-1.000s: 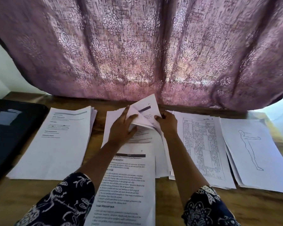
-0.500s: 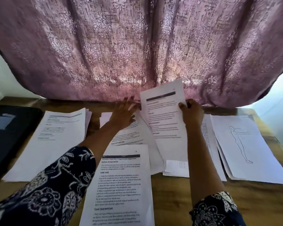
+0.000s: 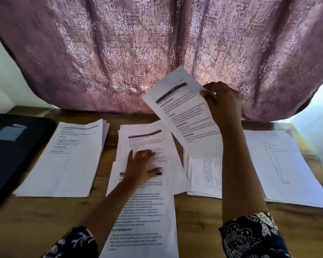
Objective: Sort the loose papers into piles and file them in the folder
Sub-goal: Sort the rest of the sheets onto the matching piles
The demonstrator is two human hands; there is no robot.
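Aloft, right hand pinching sheet edge

A wooden table carries a black folder and paper piles.

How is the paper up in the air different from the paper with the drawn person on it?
The lifted paper is held up, tilted, pinched by the right hand; the drawing paper lies flat on the table. The lifted paper carries lines of text under a dark bar; the drawing paper shows an outlined figure. Both are white sheets.
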